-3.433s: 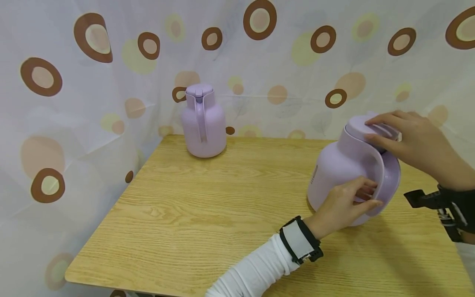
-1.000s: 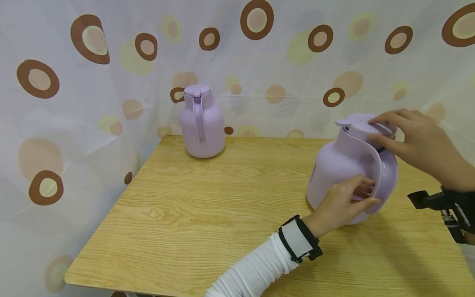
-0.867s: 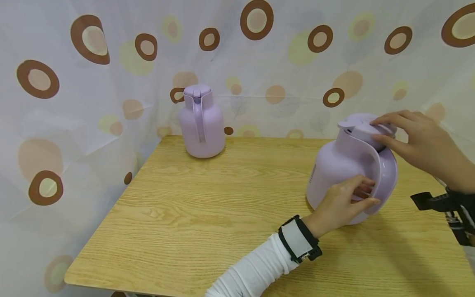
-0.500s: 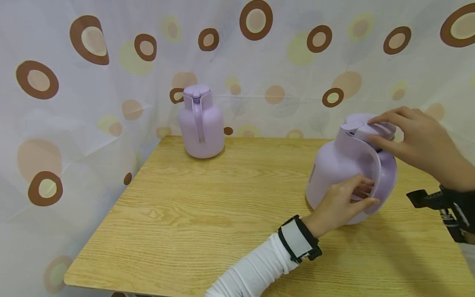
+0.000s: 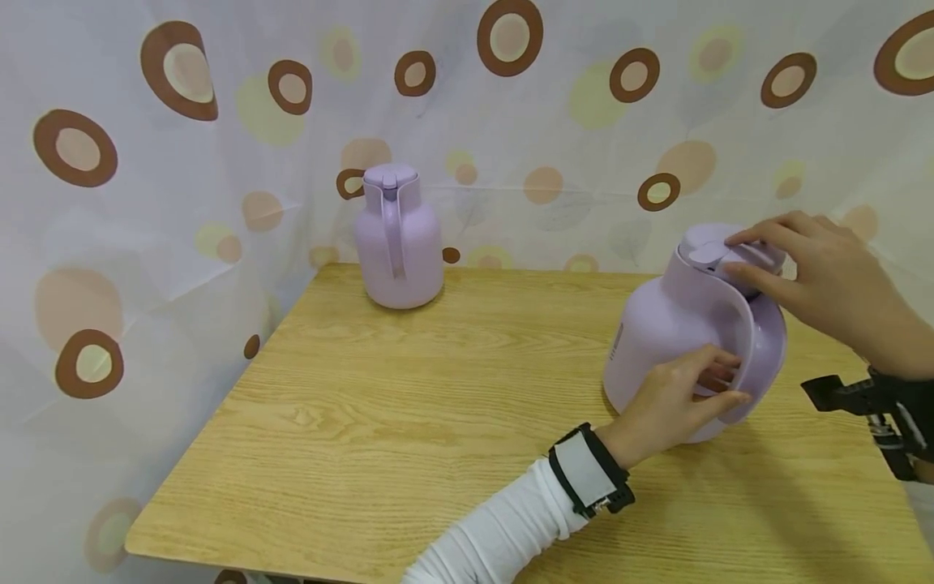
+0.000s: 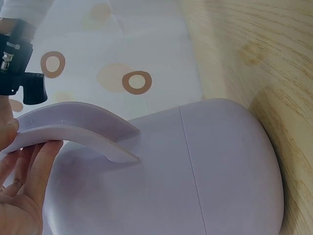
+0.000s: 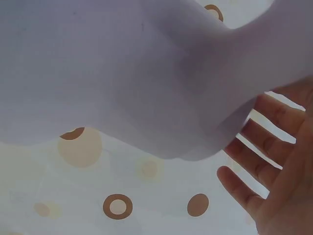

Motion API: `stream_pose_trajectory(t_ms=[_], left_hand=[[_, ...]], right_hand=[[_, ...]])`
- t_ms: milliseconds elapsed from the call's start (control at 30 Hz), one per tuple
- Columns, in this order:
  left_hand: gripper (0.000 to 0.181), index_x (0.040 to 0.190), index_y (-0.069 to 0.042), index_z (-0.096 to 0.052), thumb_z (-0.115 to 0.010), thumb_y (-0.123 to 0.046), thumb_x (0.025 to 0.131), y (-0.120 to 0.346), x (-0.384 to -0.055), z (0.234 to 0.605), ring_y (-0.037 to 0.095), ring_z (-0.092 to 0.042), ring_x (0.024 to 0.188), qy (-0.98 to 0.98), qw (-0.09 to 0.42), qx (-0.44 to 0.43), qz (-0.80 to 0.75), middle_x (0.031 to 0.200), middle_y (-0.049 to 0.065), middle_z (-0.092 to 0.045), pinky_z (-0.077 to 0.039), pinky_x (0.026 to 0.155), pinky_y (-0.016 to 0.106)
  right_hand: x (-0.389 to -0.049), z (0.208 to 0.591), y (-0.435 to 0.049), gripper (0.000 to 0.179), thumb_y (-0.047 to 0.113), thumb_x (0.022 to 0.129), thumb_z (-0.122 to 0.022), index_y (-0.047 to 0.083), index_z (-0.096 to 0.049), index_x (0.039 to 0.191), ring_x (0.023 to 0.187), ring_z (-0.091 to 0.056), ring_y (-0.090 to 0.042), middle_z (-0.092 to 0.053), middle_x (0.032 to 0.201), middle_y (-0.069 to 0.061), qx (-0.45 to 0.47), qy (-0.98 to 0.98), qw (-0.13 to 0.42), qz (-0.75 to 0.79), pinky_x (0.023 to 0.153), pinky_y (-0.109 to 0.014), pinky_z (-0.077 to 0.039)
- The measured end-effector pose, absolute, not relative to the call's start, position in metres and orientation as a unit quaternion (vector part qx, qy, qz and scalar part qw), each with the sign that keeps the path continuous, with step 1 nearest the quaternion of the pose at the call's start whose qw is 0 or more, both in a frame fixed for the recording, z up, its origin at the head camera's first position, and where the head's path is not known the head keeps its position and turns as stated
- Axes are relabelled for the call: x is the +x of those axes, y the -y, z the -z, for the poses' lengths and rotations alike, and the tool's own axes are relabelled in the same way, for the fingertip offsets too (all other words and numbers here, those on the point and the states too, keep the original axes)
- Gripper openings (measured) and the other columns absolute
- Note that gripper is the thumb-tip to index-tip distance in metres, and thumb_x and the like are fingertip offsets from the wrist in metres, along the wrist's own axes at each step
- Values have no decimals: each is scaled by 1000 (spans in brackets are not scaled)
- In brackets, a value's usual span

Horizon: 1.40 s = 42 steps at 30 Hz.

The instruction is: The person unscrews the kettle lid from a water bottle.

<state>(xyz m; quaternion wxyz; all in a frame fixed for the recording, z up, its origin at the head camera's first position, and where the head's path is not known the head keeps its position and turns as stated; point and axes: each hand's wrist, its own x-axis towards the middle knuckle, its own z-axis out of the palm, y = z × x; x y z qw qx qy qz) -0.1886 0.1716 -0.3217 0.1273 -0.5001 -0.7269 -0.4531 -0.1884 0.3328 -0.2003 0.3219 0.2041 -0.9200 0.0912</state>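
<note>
A lilac thermos jug (image 5: 649,332) stands on the right part of the table. My left hand (image 5: 674,397) reaches across its near side and holds the handle (image 5: 747,349). In the left wrist view the fingers (image 6: 44,169) curl under the handle, with the thumb on the opposite side. From the right, my right hand (image 5: 832,272) grips the round lid (image 5: 700,235) between thumb and fingers. The lid's small tab (image 5: 709,255) points toward the front, close to my right thumb. The jug's body (image 7: 112,73) fills most of the right wrist view.
A second lilac thermos jug (image 5: 412,251) stands upright at the table's back left corner, its handle facing me. The wooden table (image 5: 409,405) backs onto a white curtain (image 5: 540,138) with brown ring patterns. Both wrists wear black straps.
The lid has turned counterclockwise under my right hand: its tab swung from the left side round to the front, nearer the handle. My left hand keeps its hold; the second jug stays put.
</note>
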Motion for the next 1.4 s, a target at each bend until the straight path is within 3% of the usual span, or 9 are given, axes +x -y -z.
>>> stream_pose_trajectory(t_ms=[133,267,567,1000,1167,1267,1333,1400], left_hand=[[31,112,-2,-54,-66,-14,86,-171,-189,322,-5,-57,89,729,126,-498,453,102,4,-64,-39,73,2],[32,112,-2,-54,-66,-14,86,-171,-189,322,-5,-56,88,729,124,-498,453,102,4,-64,-39,73,2],[31,113,-2,-53,-65,-13,86,-171,-189,322,-4,-57,89,723,126,-499,461,104,4,-63,-39,73,2],[30,112,-2,-53,-65,-12,86,-173,-190,321,-7,-56,88,720,126,-502,463,101,5,-64,-39,73,2],[30,111,-2,-53,-65,-13,86,-173,-189,321,-7,-56,88,720,124,-501,464,101,5,-64,-40,73,2],[30,111,-2,-53,-65,-13,86,-173,-189,321,-6,-56,88,721,122,-500,463,102,5,-64,-39,73,2],[30,111,-2,-53,-65,-14,86,-173,-189,321,-6,-56,89,723,120,-500,461,102,5,-64,-39,73,2],[30,112,-2,-53,-65,-14,86,-173,-189,322,-6,-56,89,724,119,-500,460,101,5,-64,-39,73,2]], right_hand=[[-188,201,-340,23,3,82,-68,1,-63,104,96,-47,-44,-55,106,-23,246,907,328,-97,72,-54,-35],[-187,201,-343,32,-12,74,-67,0,-63,103,96,-48,-45,-56,107,-24,262,901,333,-93,71,-52,-36],[-191,200,-330,37,19,74,-76,2,-63,104,96,-48,-44,-56,106,-24,207,918,335,-58,72,-55,-37],[-187,200,-336,30,0,75,-72,1,-62,103,97,-46,-45,-53,107,-25,219,914,331,-79,71,-56,-36],[-185,201,-349,38,-13,72,-68,1,-61,107,100,-44,-47,-52,111,-25,236,913,314,-106,80,-60,-36],[-185,204,-358,37,-12,76,-67,2,-62,110,115,-44,-23,-54,115,-15,245,908,323,-109,96,-37,-35],[-185,207,-362,32,-9,81,-64,3,-62,110,117,-39,-2,-53,118,1,246,903,335,-111,97,-18,-29],[-184,207,-361,26,-3,87,-60,4,-62,111,117,-35,2,-53,118,3,231,907,329,-128,99,-19,-28]])
